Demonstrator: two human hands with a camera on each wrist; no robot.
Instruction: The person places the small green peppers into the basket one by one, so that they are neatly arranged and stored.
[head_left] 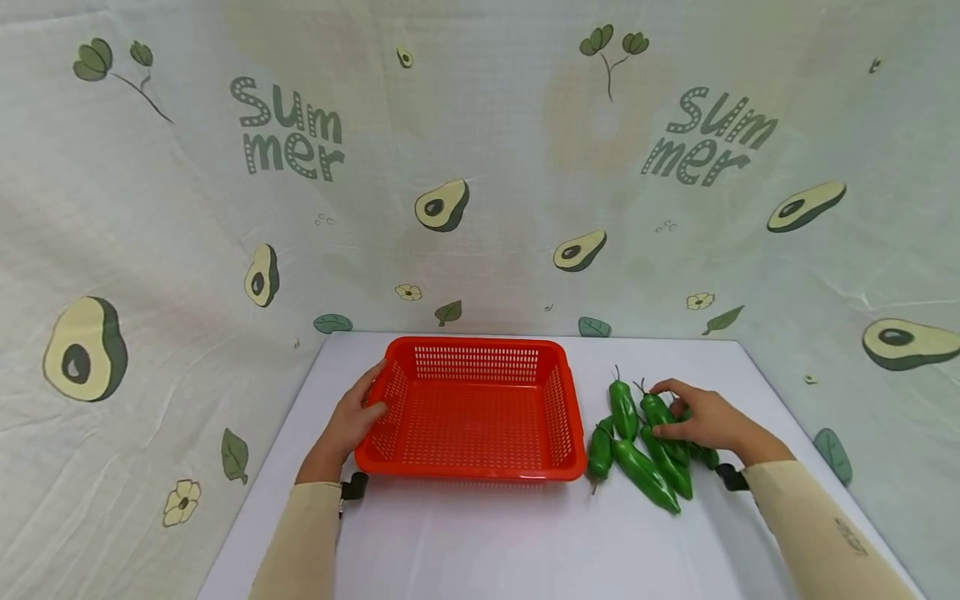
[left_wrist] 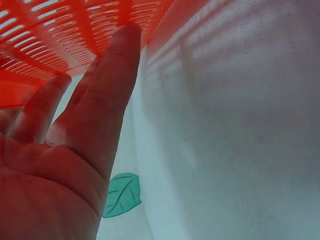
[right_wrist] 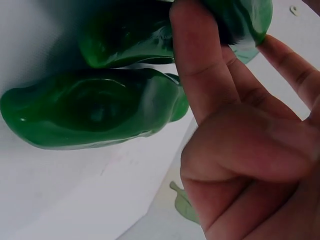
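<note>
A red plastic basket (head_left: 468,477) with slotted walls stands on the white table. My left hand (head_left: 351,427) holds its left side, thumb over the rim and fingers along the outer wall. In the left wrist view, the fingers of the left hand (left_wrist: 75,120) lie against the basket's slotted wall (left_wrist: 55,30); the thumb is not seen there. To the basket's right lies a group of green chili peppers (head_left: 647,475). My right hand (head_left: 701,421) grips one green pepper (head_left: 657,411) between thumb and fingers, on top of others. Two more peppers (right_wrist: 95,110) lie beside the right hand (right_wrist: 240,140).
The white table (head_left: 525,542) is bordered at the back and sides by cloth (head_left: 495,275) printed with avocados and leaves. One pepper (head_left: 601,450) lies close to the basket's right wall. Dark wrist devices (head_left: 355,486) sit at both sleeves.
</note>
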